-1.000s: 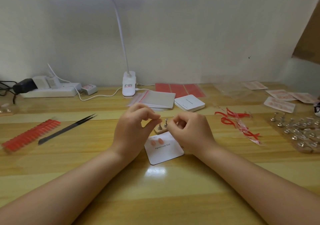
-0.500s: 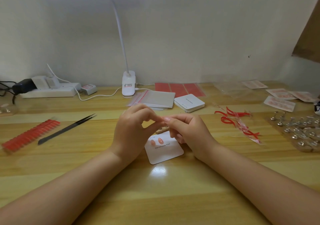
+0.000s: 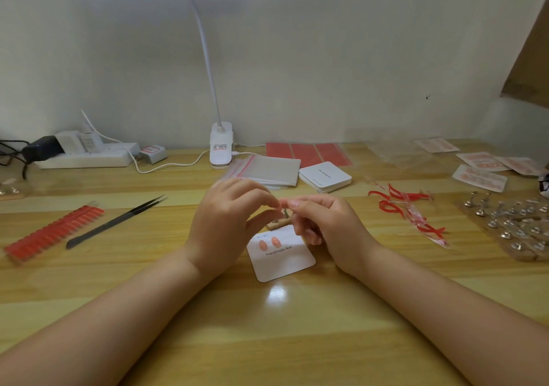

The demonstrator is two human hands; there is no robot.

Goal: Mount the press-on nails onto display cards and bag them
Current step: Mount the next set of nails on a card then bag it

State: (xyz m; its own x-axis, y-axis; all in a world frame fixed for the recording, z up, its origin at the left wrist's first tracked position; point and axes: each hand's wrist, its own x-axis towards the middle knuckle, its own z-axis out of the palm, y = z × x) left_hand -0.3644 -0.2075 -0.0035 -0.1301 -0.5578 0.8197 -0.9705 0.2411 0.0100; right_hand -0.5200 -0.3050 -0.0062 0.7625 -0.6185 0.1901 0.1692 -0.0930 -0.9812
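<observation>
Hands: the left hand (image 3: 228,222) and right hand (image 3: 323,222) had drawn together above the small stand (image 3: 279,222), fingertips meeting, where a second before they were apart.
Grip: both pinched at something tiny between them, probably a press-on nail; too small to confirm.
Display card (image 3: 282,255): lay flat on the counter (image 3: 267,326) just below the hands, unmoved, with two mounted nails (image 3: 269,242).
Meaning: likely a third nail being freed for mounting; bagging not yet begun.
Bags (image 3: 267,172): stacked behind, untouched.
</observation>
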